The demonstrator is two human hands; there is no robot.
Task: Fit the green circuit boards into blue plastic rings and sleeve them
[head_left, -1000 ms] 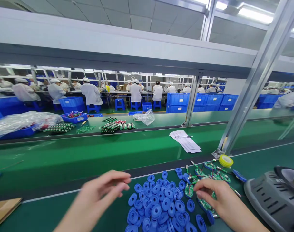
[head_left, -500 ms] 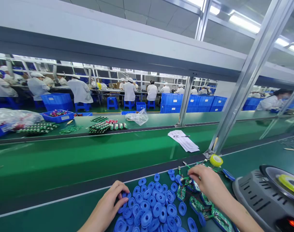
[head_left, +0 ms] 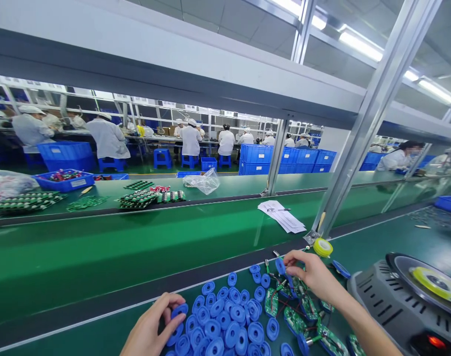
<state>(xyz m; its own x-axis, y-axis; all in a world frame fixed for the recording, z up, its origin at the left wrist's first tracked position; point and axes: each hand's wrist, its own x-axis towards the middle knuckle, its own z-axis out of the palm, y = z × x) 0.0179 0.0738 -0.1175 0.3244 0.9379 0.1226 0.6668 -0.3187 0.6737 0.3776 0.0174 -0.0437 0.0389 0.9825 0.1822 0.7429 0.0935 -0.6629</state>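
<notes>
My left hand point(head_left: 155, 324) is at the left edge of a pile of blue oval plastic pieces point(head_left: 232, 334), each with a hole or recess in its middle. Its thumb and fingers pinch one blue oval piece point(head_left: 180, 310). Over a cluster of green circuit boards point(head_left: 294, 320) with wires and metal-tipped parts, my right hand point(head_left: 312, 274) grips another blue oval piece point(head_left: 280, 266), tilted on edge, between thumb and fingers. Whether a board is joined to this piece is hard to make out.
Right of my arm stands a grey machine point(head_left: 392, 301) with a round top and a lit red switch. Yellow tape point(head_left: 323, 247) lies by a metal post point(head_left: 344, 163). Papers with a pen point(head_left: 282, 216) rest on the green belt point(head_left: 136, 242). People in white sit farther back.
My right hand has lifted a blue oval piece up from among the circuit boards. My left hand still pinches at the pile's edge. The whole view has shifted slightly.
</notes>
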